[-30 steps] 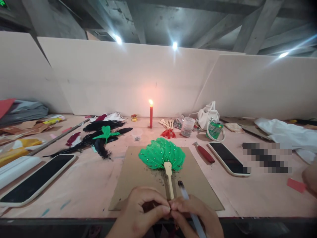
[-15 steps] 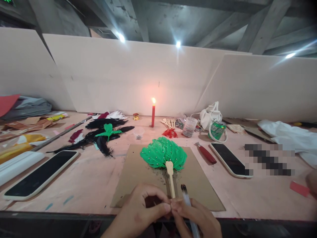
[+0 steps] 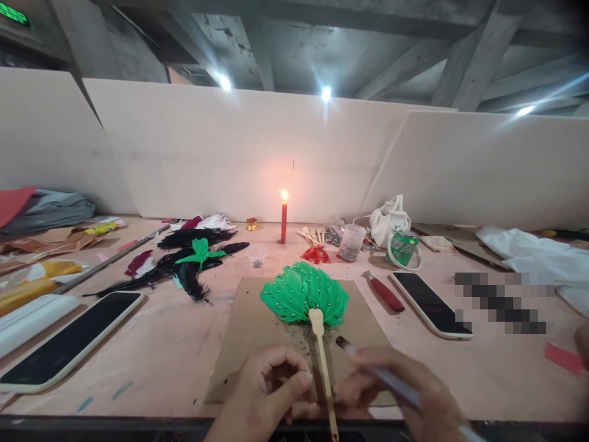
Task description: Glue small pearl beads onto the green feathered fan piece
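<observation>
Two bare hands at the near edge of a table [image 3: 161, 344], on either side of a green feather fan [image 3: 304, 294]. The left hand [image 3: 269, 393] has its fingers curled in a loose ring, the thumb tip close to the forefinger and a gap behind them; whether anything small is pinched there cannot be told. The right hand [image 3: 400, 387], blurred, has its fingers closed about a pen [image 3: 391, 382] with a pale barrel and a dark tip, the tip pointing up and to the left, towards the fan. The fan lies spread on a brown board [image 3: 243, 350], its feathers dotted with small pale beads; its wooden handle [image 3: 321, 356] runs down between the hands and past the table's edge. Contact between the handle and either hand cannot be made out. Pose: the left hand enters from below, back outward, wrist low, its fingers bent to the right; the right hand slants in from the lower right, its fingertips near the handle. Lettering: a green can [image 3: 405, 247] carries pale print, too small to read, and a lit green sign [image 3: 13, 13] at upper left is likewise illegible. Beyond the fan stands a lit red candle [image 3: 283, 224]; a red-handled knife [image 3: 385, 291] lies to the right of the board, beside a phone [image 3: 430, 304].
</observation>
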Tool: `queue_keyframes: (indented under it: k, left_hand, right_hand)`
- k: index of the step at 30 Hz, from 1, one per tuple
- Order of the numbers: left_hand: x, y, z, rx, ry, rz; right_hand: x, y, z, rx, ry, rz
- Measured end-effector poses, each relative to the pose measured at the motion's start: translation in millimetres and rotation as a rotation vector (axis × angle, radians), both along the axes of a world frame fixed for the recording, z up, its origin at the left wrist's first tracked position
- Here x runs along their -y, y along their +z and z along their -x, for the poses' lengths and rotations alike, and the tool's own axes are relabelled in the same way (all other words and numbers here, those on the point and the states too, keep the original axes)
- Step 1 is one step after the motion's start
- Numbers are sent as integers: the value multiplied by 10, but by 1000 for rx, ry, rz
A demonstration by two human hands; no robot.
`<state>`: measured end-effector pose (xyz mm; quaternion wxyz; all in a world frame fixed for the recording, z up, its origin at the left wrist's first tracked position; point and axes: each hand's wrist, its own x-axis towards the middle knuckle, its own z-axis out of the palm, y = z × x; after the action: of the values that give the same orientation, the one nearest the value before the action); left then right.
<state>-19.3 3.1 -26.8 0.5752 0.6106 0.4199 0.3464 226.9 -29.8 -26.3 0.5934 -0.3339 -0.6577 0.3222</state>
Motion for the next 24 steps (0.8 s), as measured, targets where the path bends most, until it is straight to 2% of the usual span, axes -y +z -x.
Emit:
queue_keyframes:
  k: [2, 3, 5, 7, 10, 13, 16, 20, 24]
  left_hand:
    - [-1, -13, -11, 23, 18, 18]
    - [0, -20, -20, 31, 27, 26]
    - [1, -26, -37, 36, 25, 34]
    - [3, -21, -50, 28, 11, 32]
    - [4, -11, -53, 39, 11, 35]
    - [7, 0, -47, 79, 0, 89]
    - [16, 32, -49, 105, -11, 140]
    - [26, 80, -64, 66, 13, 109]
    - [7, 22, -78, 66, -9, 63]
  right_hand:
    - [-214, 370, -153, 119, 145, 175]
    - [-378, 559, -206, 137, 189, 186]
    - [-809, 899, -252, 82, 90, 185]
    - [-1324, 1151, -225, 16, -3, 157]
    - [-2072, 1351, -85, -53, -104, 104]
    - [-2633, 1378, 127, -105, -146, 87]
    - [-2994, 1284, 366, -131, -134, 136]
    - [-3265, 1074, 622, -185, -121, 191]
    - [-3394, 902, 716, -235, -130, 188]
